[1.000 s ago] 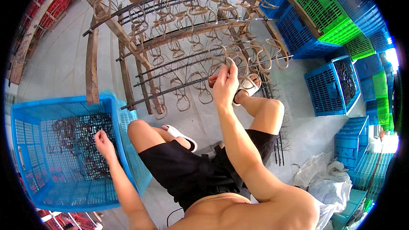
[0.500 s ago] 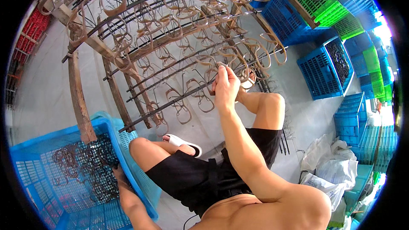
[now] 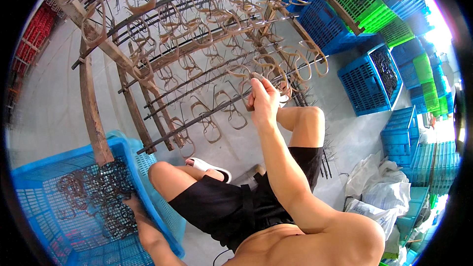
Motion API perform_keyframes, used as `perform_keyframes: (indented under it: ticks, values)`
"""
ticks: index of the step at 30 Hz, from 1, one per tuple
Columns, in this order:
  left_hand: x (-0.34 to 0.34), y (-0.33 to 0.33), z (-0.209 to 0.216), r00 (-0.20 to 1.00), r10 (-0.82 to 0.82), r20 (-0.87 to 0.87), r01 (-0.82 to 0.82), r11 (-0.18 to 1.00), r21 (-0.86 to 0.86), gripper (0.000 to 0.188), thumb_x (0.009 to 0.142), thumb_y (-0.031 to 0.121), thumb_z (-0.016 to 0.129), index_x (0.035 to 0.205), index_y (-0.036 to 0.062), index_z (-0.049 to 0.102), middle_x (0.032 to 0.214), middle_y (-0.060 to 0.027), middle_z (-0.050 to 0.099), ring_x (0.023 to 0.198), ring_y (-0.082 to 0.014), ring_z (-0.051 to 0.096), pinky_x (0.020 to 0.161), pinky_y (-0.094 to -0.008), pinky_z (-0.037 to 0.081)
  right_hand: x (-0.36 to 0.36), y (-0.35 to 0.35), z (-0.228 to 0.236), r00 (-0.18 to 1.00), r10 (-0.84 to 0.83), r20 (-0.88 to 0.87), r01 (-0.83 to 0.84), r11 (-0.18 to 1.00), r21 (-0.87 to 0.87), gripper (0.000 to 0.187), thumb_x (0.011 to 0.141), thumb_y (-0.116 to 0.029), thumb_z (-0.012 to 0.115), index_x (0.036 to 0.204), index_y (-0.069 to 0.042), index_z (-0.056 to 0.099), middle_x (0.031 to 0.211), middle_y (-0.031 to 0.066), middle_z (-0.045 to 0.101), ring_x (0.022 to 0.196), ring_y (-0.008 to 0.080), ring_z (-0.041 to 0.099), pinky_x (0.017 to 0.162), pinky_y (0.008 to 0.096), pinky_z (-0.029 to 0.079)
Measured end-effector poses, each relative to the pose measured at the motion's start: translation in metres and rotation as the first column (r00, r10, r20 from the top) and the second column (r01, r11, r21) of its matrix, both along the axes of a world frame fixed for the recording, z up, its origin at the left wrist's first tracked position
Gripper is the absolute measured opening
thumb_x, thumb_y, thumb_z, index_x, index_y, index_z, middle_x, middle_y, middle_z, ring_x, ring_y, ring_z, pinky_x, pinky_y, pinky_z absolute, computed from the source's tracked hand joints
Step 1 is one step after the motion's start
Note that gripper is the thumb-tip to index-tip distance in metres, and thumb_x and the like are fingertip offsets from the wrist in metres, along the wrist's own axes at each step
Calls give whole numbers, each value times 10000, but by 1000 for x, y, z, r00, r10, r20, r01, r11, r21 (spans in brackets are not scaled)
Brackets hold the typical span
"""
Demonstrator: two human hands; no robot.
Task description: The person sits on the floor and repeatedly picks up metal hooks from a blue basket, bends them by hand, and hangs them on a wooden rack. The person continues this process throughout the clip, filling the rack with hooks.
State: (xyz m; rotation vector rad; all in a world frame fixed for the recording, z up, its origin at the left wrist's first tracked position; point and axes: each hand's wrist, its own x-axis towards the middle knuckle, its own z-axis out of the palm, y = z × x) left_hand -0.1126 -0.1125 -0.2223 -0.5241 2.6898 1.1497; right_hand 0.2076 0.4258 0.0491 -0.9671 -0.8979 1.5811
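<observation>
My right hand (image 3: 265, 99) is closed in a pinch on a brown glasses frame (image 3: 240, 75) at the nearest rod of the rack. The fingers hide part of this frame. Similar glasses frames (image 3: 212, 129) hang in rows along the dark rods (image 3: 197, 118). Low on the left, my left hand (image 3: 135, 208) reaches inside a blue plastic crate (image 3: 129, 153), at the edge of a heap of dark, thin, curved pieces (image 3: 106, 192). Its fingers are partly hidden among them, so whether it grips one cannot be made out.
Wooden bars (image 3: 91, 103) carry the rods, one ending over the crate. A blue crate of black pieces (image 3: 367, 81) stands on the right, near stacked green crates (image 3: 352, 0). White plastic bags (image 3: 379, 187) lie lower right. My legs flank the work, one foot in a white slipper (image 3: 209, 169).
My left hand has shifted slightly deeper into the dark pieces. The right hand stays pinched at the same place on the rod. The whole view has moved a little.
</observation>
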Motion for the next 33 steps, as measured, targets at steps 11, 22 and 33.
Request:
perform_keyframes:
  ticks: [11, 22, 33]
  values:
    - [0, 64, 64, 921, -339, 195, 390, 764, -514, 457, 816, 338, 538, 1079, -33, 591, 1074, -245, 604, 972, -393, 575, 800, -465, 440, 4, -14, 0, 964, 83, 251, -109, 990, 89, 142, 874, -154, 580, 882, -18, 618, 562, -61, 451, 434, 13, 365, 381, 188, 274]
    - [-18, 38, 57, 973, -210, -92, 217, 974, 71, 379, 833, 261, 589, 1075, -31, 585, 939, -144, 628, 846, -269, 580, 736, -346, 449, 3, 2, -1, 903, 48, 428, -156, 963, 219, 173, 873, -208, 579, 846, -39, 598, 569, -67, 410, 446, 25, 363, 394, 197, 293]
    - [110, 140, 287, 892, -19, -452, 260, 839, 478, 163, 851, 147, 616, 959, 28, 641, 865, -11, 629, 714, -91, 562, 618, -234, 435, -1, -70, 44, 523, -563, 640, -308, 575, 758, 308, 823, -194, 640, 998, 36, 533, 1023, 194, 489, 962, 321, 454, 828, 384, 380]
